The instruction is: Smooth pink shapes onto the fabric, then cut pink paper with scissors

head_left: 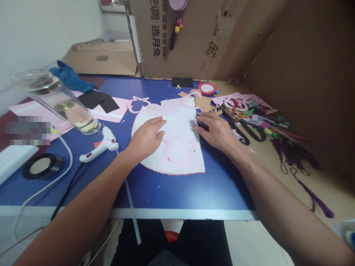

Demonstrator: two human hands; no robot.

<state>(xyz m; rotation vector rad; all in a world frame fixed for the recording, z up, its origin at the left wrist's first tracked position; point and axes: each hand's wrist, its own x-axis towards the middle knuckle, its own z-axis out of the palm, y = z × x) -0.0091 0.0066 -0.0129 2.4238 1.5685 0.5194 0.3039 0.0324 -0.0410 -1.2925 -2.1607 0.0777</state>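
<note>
A white sheet point(177, 127) with a curved, red-trimmed edge lies flat on the blue table. Faint pink shapes, one a pink scalloped outline point(166, 151), show on it; whether they lie on top or show through, I cannot tell. My left hand point(148, 136) rests on the sheet's left part, palm down, fingers stretched out. At the sheet's right edge is my right hand point(215, 129), fingers extended and pointing left. Something dark, perhaps only shadow, shows between its fingers and thumb. Left of my left hand lies a white glue gun point(104, 144) with a long glue stick point(131, 207) sticking out.
A lidded glass of pale liquid point(74, 114) and a roll of black tape point(41, 166) stand at left. Black-handled scissors point(241, 125), paper scraps and purple tassels point(316, 199) crowd the right. Behind rise cardboard walls point(191, 55). A red-rimmed round piece point(207, 88) lies at the back.
</note>
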